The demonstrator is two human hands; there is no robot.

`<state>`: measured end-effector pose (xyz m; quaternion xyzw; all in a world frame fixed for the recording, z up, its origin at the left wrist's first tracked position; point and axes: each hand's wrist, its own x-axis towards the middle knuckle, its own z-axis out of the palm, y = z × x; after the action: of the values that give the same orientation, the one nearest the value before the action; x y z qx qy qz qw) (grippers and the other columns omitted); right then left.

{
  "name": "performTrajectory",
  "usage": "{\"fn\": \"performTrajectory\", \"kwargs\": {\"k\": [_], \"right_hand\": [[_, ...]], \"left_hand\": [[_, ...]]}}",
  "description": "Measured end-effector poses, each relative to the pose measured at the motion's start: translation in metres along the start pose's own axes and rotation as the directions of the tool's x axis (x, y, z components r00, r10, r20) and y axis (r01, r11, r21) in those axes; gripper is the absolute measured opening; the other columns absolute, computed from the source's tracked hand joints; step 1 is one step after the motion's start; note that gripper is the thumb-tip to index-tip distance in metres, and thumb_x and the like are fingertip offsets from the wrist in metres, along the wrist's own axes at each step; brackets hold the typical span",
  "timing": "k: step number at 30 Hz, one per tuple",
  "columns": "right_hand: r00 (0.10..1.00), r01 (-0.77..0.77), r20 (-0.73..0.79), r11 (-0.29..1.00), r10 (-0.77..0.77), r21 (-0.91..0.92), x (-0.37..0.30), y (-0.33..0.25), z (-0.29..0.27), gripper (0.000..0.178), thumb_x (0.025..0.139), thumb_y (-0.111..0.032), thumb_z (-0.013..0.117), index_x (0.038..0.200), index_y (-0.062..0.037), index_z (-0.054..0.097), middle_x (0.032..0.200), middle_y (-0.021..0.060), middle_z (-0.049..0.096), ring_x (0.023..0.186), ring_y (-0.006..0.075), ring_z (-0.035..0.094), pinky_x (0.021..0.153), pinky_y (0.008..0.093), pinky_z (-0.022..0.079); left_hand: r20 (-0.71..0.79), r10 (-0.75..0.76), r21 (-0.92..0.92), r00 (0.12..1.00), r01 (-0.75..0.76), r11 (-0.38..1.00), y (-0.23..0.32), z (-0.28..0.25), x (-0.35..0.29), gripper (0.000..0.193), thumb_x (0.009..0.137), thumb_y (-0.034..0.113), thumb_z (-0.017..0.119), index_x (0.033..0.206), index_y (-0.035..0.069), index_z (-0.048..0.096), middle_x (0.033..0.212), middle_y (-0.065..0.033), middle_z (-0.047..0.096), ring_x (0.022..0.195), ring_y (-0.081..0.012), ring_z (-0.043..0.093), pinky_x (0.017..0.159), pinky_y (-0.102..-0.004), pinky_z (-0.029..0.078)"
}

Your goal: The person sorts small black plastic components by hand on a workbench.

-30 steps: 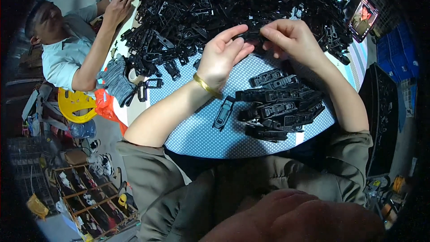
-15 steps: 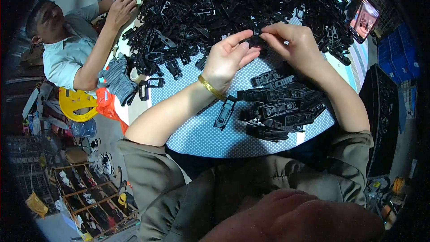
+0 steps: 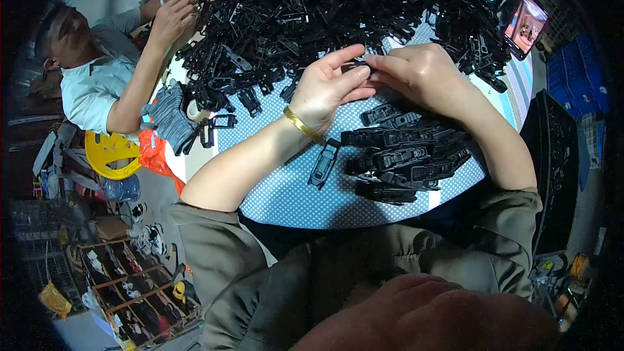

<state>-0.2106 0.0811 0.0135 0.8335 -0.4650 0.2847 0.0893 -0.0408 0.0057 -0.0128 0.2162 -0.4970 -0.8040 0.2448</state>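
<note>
Both hands meet over the far middle of the table, pinching one small black plastic part between them. My left hand has a gold bracelet at the wrist and grips the part between thumb and fingers. From the right, my right hand presses on it with bent fingers, which hide much of its shape. Nearer to me lies a stack of black plastic parts, long and narrow. A single grey-and-black part rests apart, left of that stack and below my left wrist.
A large heap of black parts covers the far table. At the left, a co-worker handles something by the heap. Grey gloves and a tape roll lie at the left edge; a phone stands at the right.
My right hand has moved left, closing in on my left hand, and its fingers now bear on the black part. The co-worker's hands have shifted a little.
</note>
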Motion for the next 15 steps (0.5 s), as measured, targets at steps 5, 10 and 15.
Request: {"fn": "performTrajectory", "kwargs": {"k": [5, 10, 15], "right_hand": [[0.996, -0.014, -0.091, 1.0, 0.012, -0.024, -0.001, 0.002, 0.003, 0.022, 0.072, -0.012, 0.063, 0.092, -0.0046, 0.063, 0.061, 0.0062, 0.059, 0.051, 0.0188, 0.058, 0.046, 0.0285, 0.045], [0.747, -0.578, -0.082, 0.706, 0.659, 0.41, -0.001, 0.048, -0.018, 0.022, 0.084, -0.02, 0.054, 0.097, -0.0043, 0.063, 0.078, 0.0064, 0.064, 0.072, 0.0111, 0.059, 0.062, 0.0236, 0.047], [0.899, -0.416, -0.244, 0.881, 0.363, -0.224, -0.019, 0.1, -0.017, 0.022, 0.076, -0.014, 0.061, 0.096, -0.0035, 0.062, 0.09, 0.0101, 0.061, 0.082, 0.0209, 0.057, 0.072, 0.0291, 0.046]], "left_hand": [[0.076, -0.01, -0.02, 0.997, 0.012, 1.0, 0.003, -0.009, 0.002, 0.041, 0.086, 0.005, 0.048, 0.124, -0.001, 0.035, 0.083, -0.0107, 0.06, 0.068, -0.0151, 0.061, 0.063, -0.0224, 0.052], [0.15, 0.031, -0.057, 0.988, -0.023, 0.998, 0.002, -0.004, -0.003, 0.043, 0.085, 0.008, 0.051, 0.124, -0.002, 0.034, 0.082, -0.0095, 0.057, 0.07, -0.0145, 0.061, 0.06, -0.0211, 0.05], [0.18, -0.01, 0.097, 0.984, -0.007, 0.995, -0.007, 0.004, -0.002, 0.039, 0.085, 0.006, 0.049, 0.121, -0.003, 0.037, 0.087, -0.0081, 0.057, 0.078, -0.0152, 0.06, 0.067, -0.0219, 0.05]]}}
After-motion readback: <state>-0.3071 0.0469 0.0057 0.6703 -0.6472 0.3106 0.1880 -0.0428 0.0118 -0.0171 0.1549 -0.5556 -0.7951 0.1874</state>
